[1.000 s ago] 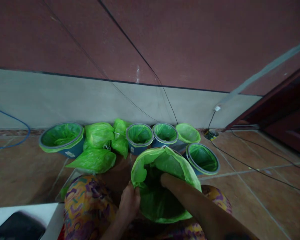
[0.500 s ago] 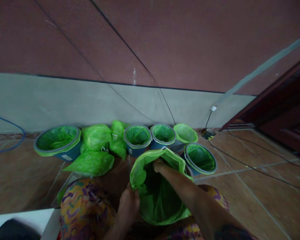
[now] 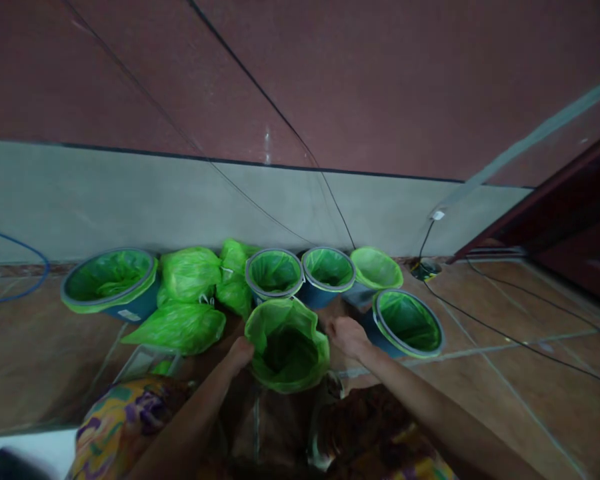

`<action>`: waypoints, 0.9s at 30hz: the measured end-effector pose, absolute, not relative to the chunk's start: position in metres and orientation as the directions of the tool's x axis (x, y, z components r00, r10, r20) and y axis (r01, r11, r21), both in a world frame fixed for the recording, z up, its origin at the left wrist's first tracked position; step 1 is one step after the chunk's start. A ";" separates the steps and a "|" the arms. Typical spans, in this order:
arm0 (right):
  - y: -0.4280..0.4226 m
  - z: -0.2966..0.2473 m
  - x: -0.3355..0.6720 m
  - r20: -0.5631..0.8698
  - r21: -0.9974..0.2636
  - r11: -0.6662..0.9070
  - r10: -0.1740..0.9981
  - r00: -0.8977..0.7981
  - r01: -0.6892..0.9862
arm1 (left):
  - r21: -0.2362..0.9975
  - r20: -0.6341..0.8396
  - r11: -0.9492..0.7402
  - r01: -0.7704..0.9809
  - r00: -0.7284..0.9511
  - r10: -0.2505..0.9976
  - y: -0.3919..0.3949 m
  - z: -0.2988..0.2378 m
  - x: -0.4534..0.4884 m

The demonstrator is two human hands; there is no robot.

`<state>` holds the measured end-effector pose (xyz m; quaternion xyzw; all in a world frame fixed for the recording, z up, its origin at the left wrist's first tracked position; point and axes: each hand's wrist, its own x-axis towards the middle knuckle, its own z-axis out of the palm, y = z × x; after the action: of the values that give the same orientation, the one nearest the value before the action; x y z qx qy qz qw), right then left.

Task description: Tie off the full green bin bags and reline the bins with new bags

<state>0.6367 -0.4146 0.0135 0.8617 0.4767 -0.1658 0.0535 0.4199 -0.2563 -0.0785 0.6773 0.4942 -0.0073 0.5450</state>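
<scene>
A green bin liner (image 3: 291, 377) stands open-mouthed in front of me, between my knees. Its rim is folded outward and the inside is dark; whether a bin is under it I cannot tell. My left hand (image 3: 241, 353) is closed on the left side of the rim. At the right side, my right hand (image 3: 349, 337) has its fingers curled against the liner's edge. Just behind the liner stand two blue lined bins, a left one (image 3: 275, 272) and a right one (image 3: 329, 267).
Knotted green bags (image 3: 190, 275) lie on the tiled floor beside a large lined bin (image 3: 67, 293). To the right are a lined bin (image 3: 411, 321) and a pale bin (image 3: 377, 268). A clear tray (image 3: 135, 363) lies by my left knee. Cables (image 3: 473, 340) cross the floor.
My right hand has come out of the liner and moved to its right edge. The liner now sits farther from me and looks smaller. My left hand has moved left and slightly up.
</scene>
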 end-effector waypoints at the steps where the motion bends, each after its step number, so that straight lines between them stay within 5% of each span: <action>1: -0.416 0.006 0.645 -0.360 -0.086 -0.557 0.790 0.495 0.826 | 0.734 -0.563 0.104 0.672 0.514 0.647 -0.250 -0.085 0.421; 6: -0.408 -0.027 0.659 -0.440 -0.203 -0.615 0.753 0.490 0.762 | 0.724 -0.632 0.227 0.652 0.494 0.597 -0.206 -0.110 0.429; 9: -0.393 -0.041 0.662 -0.449 -0.237 -0.642 0.738 0.504 0.730 | 0.708 -0.590 0.183 0.682 0.430 0.683 -0.185 -0.108 0.434; 13: -0.374 -0.063 0.671 -0.430 -0.249 -0.697 0.702 0.568 0.673 | 0.539 -0.205 -0.113 0.835 0.260 0.943 -0.211 -0.086 0.441; 16: -0.366 -0.080 0.677 -0.446 -0.241 -0.719 0.679 0.583 0.652 | 0.482 0.120 -0.421 0.769 0.418 0.900 -0.280 -0.077 0.453; 20: -0.362 -0.091 0.677 -0.457 -0.224 -0.695 0.694 0.556 0.683 | 0.471 -0.044 -0.632 0.615 0.732 0.680 -0.371 -0.089 0.480; 27: -0.357 -0.093 0.677 -0.483 -0.229 -0.699 0.686 0.544 0.678 | 0.377 -0.409 -0.499 0.780 0.623 0.666 -0.381 -0.098 0.509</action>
<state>0.6770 -0.3566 -0.0930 0.8787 0.3879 -0.2781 -0.0075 0.5090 -0.3813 -0.0978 0.8592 0.4209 -0.1053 0.2710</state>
